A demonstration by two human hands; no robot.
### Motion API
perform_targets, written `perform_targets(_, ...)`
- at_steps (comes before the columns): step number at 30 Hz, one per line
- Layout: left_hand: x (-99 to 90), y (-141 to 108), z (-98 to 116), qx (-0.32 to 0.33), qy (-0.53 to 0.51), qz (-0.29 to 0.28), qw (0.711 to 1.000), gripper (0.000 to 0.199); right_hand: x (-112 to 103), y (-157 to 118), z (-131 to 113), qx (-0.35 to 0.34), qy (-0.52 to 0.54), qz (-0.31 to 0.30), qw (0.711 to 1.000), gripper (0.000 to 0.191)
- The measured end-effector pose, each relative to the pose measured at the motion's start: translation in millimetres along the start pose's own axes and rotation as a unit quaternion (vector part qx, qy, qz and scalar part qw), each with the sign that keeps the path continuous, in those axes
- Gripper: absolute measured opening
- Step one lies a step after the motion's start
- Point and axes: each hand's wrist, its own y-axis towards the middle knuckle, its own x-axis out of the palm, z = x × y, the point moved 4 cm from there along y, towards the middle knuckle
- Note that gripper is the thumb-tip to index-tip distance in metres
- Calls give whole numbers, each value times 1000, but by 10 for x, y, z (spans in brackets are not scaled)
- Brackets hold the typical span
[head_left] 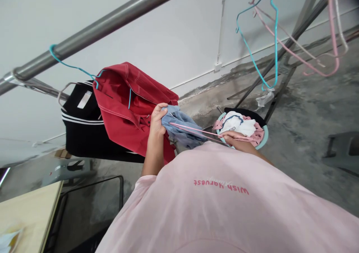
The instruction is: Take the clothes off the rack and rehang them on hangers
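My left hand (158,119) grips the edge of a light blue denim garment (183,126), with the thumb on top. Closed round one end of a pink clothes hanger (199,131) is my right hand (235,139). The far end of that hanger reaches into the blue garment near my left fingers. Just beyond my left hand, a red jacket (123,114) hangs on a blue hanger. Below and behind my right hand stands a light green basket (266,135) with white and pink clothes in it.
A metal rail (106,23) crosses the upper left. A black garment with white stripes (84,133) hangs behind the jacket. Blue hangers (276,40) and pink hangers (335,32) dangle at upper right. A grey stool (342,148) stands right; a wooden table (30,215) is lower left.
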Motion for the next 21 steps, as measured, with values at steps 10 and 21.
perform_targets(10, 51, -71, 106, 10, 38, -52, 998, 40, -337, -151, -166, 29, -62, 91, 994, 43)
perform_targets(21, 592, -419, -56, 24, 152, -238, 959, 27, 102, 152, -197, 2, 41, 50, 998, 30)
